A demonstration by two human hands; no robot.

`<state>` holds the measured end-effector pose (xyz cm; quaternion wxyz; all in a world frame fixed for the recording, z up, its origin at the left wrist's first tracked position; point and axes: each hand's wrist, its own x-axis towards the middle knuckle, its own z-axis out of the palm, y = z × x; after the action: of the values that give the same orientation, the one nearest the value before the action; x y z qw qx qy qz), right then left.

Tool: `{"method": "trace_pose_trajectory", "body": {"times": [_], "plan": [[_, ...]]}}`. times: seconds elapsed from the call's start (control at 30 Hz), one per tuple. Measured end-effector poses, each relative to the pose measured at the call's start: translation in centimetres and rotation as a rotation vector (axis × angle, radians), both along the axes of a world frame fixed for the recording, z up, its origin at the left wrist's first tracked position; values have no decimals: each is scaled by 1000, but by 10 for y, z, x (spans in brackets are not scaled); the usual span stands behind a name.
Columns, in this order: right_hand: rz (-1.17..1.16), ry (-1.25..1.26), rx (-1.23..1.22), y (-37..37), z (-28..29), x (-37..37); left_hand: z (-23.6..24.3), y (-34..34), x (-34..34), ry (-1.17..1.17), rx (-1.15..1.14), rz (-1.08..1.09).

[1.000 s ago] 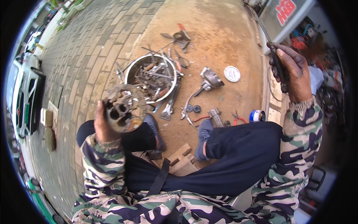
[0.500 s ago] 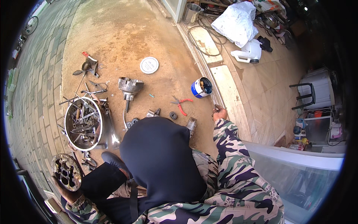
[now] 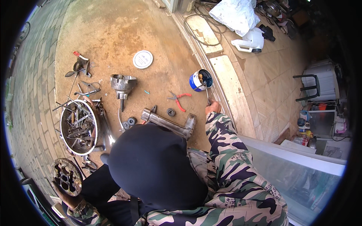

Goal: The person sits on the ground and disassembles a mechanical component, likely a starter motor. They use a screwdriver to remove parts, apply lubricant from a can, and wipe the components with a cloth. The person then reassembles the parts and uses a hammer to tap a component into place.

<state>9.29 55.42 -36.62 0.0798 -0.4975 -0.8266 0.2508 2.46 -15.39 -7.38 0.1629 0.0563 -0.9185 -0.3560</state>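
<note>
Now the right hand (image 3: 213, 107) is at the end of an arm stretched forward from the lower right, its camouflage sleeve (image 3: 232, 158) nearly straight. The fingers are closed around a thin rod (image 3: 207, 95), which points away from the body and reaches to the mouth of a blue-and-white can (image 3: 195, 81). That can stands at the right edge of the concrete (image 3: 105, 34), beside the door track (image 3: 221, 95).

The left hand (image 3: 68, 197) is low and out to the side, gripping a toothed disc (image 3: 66, 176) by its lower edge; the disc's cut-out face is turned up to view. Between the hands a dark knee (image 3: 151, 165) rises and hides some of the concrete.

Near the concrete's left edge, where brick paving (image 3: 39, 75) begins, a white-rimmed tub (image 3: 96, 132) is heaped with metal tools. Toward the middle lie a metal housing (image 3: 123, 84), with its stem toward the person, and a round white lid (image 3: 143, 59) farther off. Red-handled pliers (image 3: 177, 101) lie between housing and can; a ring (image 3: 171, 112) and a long casting (image 3: 166, 121) are nearer the knee, the casting partly hidden.

Past the track, the tiled floor (image 3: 260, 90) holds a white sack (image 3: 235, 17), a white jug (image 3: 250, 40) and a black frame (image 3: 311, 86). A glass panel (image 3: 294, 184) fills the lower right.
</note>
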Motion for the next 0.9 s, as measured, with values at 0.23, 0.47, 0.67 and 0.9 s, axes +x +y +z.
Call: {"method": "trace_pose_trajectory", "body": {"times": [0.23, 0.47, 0.67, 0.9], "plan": [[41, -167, 49, -16, 42, -2, -2, -16, 7, -47, -254, -46], [77, -220, 109, -20, 60, 4, 14, 15, -2, -146, -2, 54], [-198, 103, -446, -24, 63, 16, 4, -2, 1, -15, -310, -15], [-373, 725, -1190, 23, 0, 13, 25, 46, -6, -111, 857, 164]]}}
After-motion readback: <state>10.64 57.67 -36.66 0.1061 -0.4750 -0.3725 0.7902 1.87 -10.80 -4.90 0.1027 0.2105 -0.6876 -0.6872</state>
